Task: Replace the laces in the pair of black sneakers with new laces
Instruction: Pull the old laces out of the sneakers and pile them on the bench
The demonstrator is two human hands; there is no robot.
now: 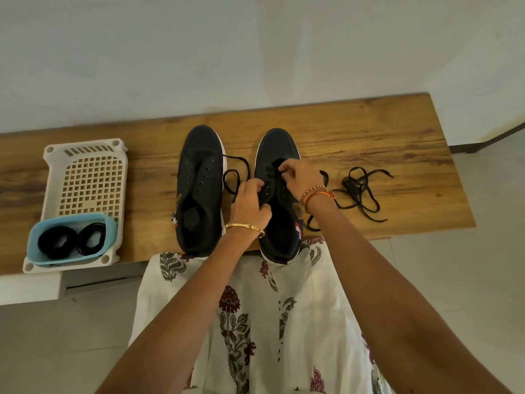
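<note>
Two black sneakers stand side by side on a wooden bench [397,137], toes pointing away. The left sneaker [200,180] has bare eyelets and no lace. On the right sneaker [279,217] both hands work at the eyelets. My left hand [250,203] grips the shoe's left eyelet flap, fingers curled. My right hand [301,174] pinches a black lace [238,177] at the upper eyelets; the lace loops out between the shoes. A loose black lace [360,191] lies tangled on the bench to the right.
A white plastic basket [85,177] sits at the bench's left end. In its near end a light blue tub [71,240] holds two coiled black laces [56,241]. A floral white garment [255,322] covers my lap below the bench edge. A pale wall runs behind.
</note>
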